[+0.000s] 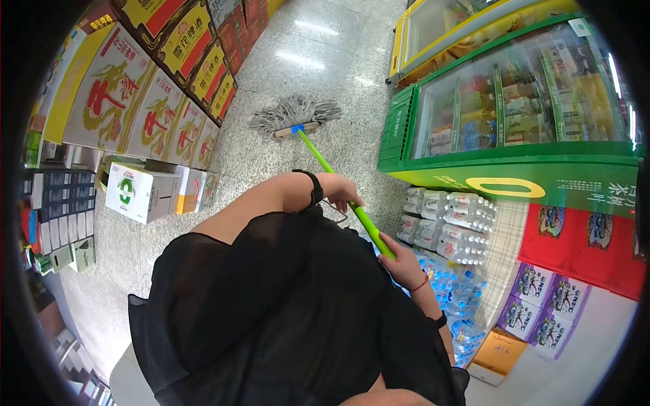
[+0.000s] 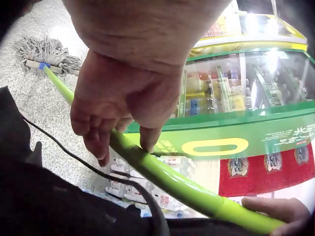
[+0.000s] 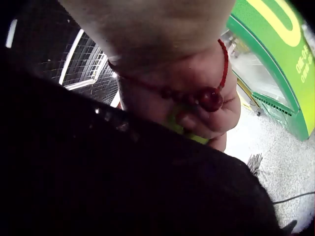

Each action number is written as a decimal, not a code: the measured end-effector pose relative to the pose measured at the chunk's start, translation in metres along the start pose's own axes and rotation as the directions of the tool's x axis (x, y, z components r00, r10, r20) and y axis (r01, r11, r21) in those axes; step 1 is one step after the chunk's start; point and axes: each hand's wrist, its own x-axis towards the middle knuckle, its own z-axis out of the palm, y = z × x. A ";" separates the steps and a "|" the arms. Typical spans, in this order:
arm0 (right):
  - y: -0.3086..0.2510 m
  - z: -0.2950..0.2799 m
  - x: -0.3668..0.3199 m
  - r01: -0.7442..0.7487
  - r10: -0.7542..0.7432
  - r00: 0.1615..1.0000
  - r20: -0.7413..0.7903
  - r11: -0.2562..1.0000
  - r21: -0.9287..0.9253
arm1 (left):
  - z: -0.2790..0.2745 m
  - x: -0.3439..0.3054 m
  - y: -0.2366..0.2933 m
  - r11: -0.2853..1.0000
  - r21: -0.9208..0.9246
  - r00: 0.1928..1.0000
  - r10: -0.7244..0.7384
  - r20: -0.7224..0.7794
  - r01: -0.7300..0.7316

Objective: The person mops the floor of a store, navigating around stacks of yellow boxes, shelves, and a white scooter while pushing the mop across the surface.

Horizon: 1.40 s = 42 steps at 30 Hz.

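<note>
A bright green mop handle (image 1: 318, 155) runs from a grey string mop head (image 1: 298, 114), spread on the speckled floor, back toward the person's body. Partway along it, the left hand (image 1: 342, 190) holds the handle; in the left wrist view its fingers (image 2: 101, 142) and thumb lie round the green tube. At the handle's upper end, the right hand (image 1: 405, 266) grips it, a red bead bracelet on the wrist. The right wrist view shows the right hand (image 3: 197, 108) curled round a bit of green, with dark cloth covering the lower part.
Stacked drink cartons (image 1: 152, 122) and a white box (image 1: 139, 193) line the left. Green-framed fridge (image 1: 474, 159) stands at right, with bottle packs (image 1: 447, 220), red boxes (image 1: 575, 240) and purple cartons (image 1: 542, 304) nearer. Speckled floor (image 1: 271, 74) stretches between the two sides.
</note>
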 end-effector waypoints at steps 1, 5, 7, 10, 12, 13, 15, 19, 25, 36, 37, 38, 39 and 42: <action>0.000 -0.001 0.004 -0.006 0.006 1.000 -0.001 1.000 0.002 | -0.004 0.006 -0.001 1.000 0.022 1.000 0.010 -0.025 -0.009; -0.005 -0.005 0.036 -0.036 0.035 0.999 -0.025 0.998 -0.044 | -0.034 0.022 -0.008 1.000 0.018 0.995 0.001 -0.098 0.001; -0.009 -0.005 0.061 -0.007 0.005 0.999 -0.045 0.999 -0.045 | -0.055 0.026 -0.012 1.000 0.000 0.987 -0.001 -0.162 0.001; -0.018 -0.006 0.110 0.035 -0.038 0.996 -0.076 0.998 -0.047 | -0.096 0.021 -0.024 0.997 -0.044 0.960 0.046 -0.275 -0.060; -0.030 -0.012 0.148 0.129 -0.128 0.987 -0.100 0.992 0.005 | -0.131 0.013 -0.028 0.976 -0.107 0.901 0.129 -0.414 -0.189; -0.039 -0.016 0.169 0.132 -0.131 0.987 -0.098 0.991 0.006 | -0.152 0.015 -0.034 0.976 -0.108 0.900 0.127 -0.416 -0.188; -0.062 -0.025 0.214 0.135 -0.135 0.986 -0.093 0.991 -0.004 | -0.196 0.018 -0.043 0.940 -0.208 0.842 0.126 -0.524 -0.270; -0.115 -0.040 0.310 0.163 -0.168 0.985 -0.040 0.980 -0.111 | -0.284 -0.004 -0.057 0.882 -0.345 0.760 0.021 -0.650 -0.320; -0.160 -0.038 0.415 0.097 -0.089 0.995 0.054 0.980 -0.171 | -0.378 -0.039 -0.069 0.948 -0.261 0.646 -0.085 -0.759 -0.182; -0.115 -0.030 0.351 0.063 -0.052 0.990 0.131 0.995 -0.079 | -0.321 -0.042 -0.048 0.990 -0.113 0.829 0.003 -0.559 -0.079; -0.105 -0.031 0.334 0.065 -0.057 0.991 0.125 0.996 -0.058 | -0.304 -0.043 -0.043 0.989 -0.112 0.856 0.027 -0.516 -0.099; -0.095 -0.032 0.316 0.069 -0.064 0.991 0.117 0.997 -0.035 | -0.288 -0.044 -0.037 0.987 -0.111 0.879 0.051 -0.474 -0.117; -0.088 -0.034 0.296 0.032 -0.034 0.991 0.133 0.999 0.014 | -0.273 -0.045 -0.032 0.987 -0.109 0.882 0.050 -0.469 -0.114; -0.064 -0.037 0.232 0.031 -0.038 0.993 0.116 0.998 0.062 | -0.225 -0.049 -0.010 0.999 -0.028 0.969 0.026 -0.246 -0.033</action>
